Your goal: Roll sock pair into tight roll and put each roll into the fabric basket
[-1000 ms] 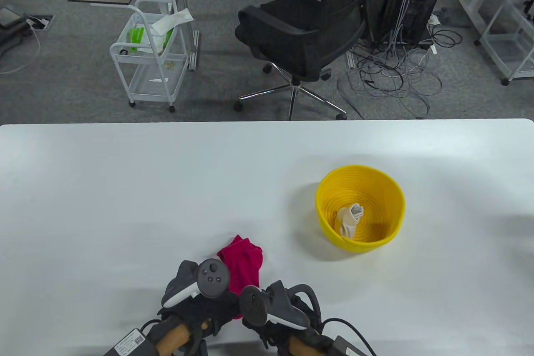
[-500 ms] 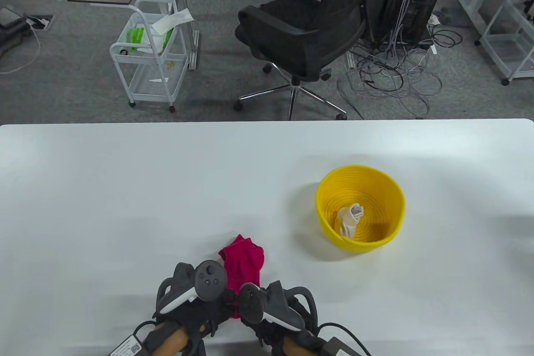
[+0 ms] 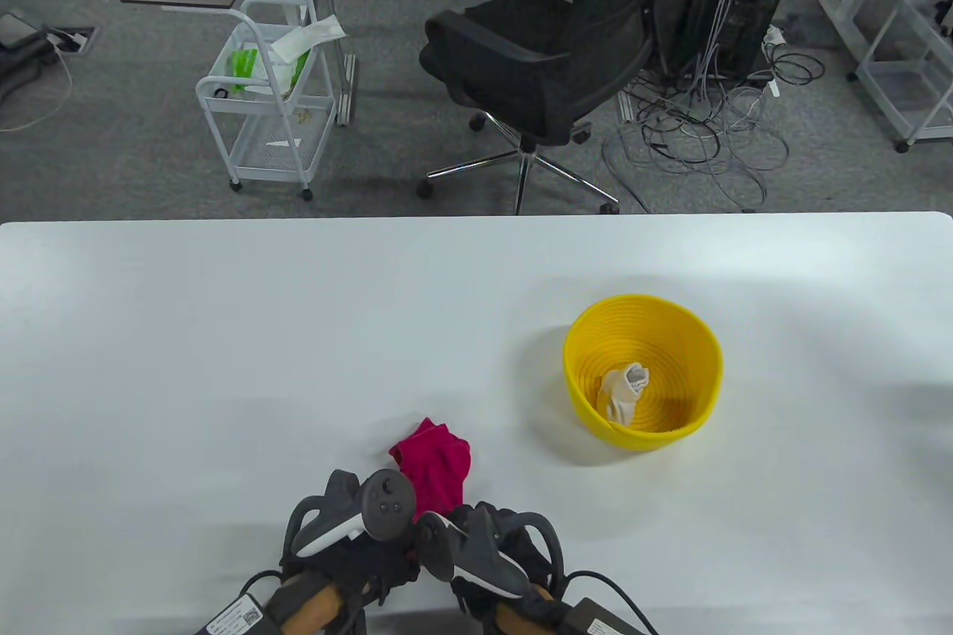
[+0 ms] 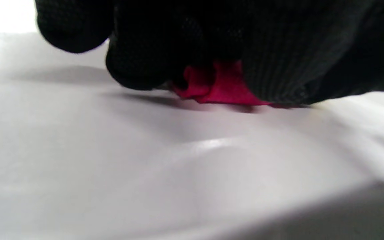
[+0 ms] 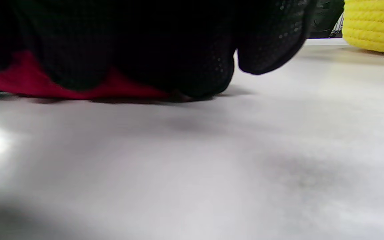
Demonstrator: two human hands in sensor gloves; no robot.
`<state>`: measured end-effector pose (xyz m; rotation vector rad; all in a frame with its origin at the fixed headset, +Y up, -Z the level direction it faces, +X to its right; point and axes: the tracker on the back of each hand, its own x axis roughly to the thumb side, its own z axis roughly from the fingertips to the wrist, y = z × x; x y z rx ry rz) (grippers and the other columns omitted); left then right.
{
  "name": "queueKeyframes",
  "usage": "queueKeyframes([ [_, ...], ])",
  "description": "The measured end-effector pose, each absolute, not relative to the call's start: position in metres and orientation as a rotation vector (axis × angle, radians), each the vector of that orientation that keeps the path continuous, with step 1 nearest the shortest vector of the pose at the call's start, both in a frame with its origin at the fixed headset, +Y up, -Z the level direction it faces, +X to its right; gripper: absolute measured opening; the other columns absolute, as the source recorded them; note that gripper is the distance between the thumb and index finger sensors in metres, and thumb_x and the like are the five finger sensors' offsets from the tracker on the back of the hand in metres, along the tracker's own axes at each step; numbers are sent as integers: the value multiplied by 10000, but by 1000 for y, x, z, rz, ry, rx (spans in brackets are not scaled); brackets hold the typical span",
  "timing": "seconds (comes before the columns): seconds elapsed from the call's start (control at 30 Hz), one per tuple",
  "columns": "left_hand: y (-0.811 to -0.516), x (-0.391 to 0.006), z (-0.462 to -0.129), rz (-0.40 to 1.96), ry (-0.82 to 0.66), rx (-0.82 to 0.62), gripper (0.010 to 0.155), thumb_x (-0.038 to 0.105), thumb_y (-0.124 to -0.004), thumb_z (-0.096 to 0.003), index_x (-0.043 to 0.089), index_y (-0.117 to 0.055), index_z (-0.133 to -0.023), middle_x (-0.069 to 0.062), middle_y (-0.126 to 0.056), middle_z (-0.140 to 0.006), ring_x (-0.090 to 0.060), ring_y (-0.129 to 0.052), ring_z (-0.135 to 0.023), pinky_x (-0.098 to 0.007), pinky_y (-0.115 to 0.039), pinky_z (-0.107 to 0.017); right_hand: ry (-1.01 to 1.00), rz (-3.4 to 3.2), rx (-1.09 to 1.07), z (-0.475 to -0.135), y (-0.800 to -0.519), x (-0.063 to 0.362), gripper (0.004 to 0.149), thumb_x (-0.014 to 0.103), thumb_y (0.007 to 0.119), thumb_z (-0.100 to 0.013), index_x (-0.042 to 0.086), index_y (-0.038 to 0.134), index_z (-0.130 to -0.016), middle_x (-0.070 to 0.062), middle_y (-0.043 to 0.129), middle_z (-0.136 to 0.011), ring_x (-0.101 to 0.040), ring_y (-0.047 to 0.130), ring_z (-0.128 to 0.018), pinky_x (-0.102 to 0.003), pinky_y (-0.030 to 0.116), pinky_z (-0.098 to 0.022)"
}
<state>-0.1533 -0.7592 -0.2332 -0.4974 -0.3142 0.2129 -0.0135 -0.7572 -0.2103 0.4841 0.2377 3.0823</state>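
Note:
A red sock pair (image 3: 435,462) lies on the white table (image 3: 223,367) close to the front edge, its far end flat and its near end hidden under both hands. My left hand (image 3: 356,559) and right hand (image 3: 497,532) sit side by side over that near end. In the left wrist view, curled gloved fingers (image 4: 165,43) grip a bunched fold of red sock (image 4: 217,88). The right wrist view has fingers (image 5: 152,43) curled down over the red sock (image 5: 18,86) against the table. A yellow fabric basket (image 3: 588,417) stands to the right, holding a white sock roll (image 3: 624,389).
The basket's yellow wall (image 5: 375,26) is at the top right of the right wrist view. Beyond the table's far edge are a black office chair (image 3: 536,62), a white wire cart (image 3: 268,106) and tangled cables (image 3: 700,136) on the floor.
Both hands have drawn closer together over the sock's near end, the right one shifting left. Less red sock shows between them. The far end has stayed put.

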Motion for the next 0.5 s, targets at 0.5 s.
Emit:
queueKeyframes([
  [0.5,-764,-152,-238,252,-300,-462,425,389,-789,-392,229,-901,-769,-66,-926,-696,-245,-965,-499,-436,-790,-410,211,2965,527,-213,-737,-3,401,475,863,-379,371,891,-765,104,950,-801,-136,1000,-664,-461,812,-556],
])
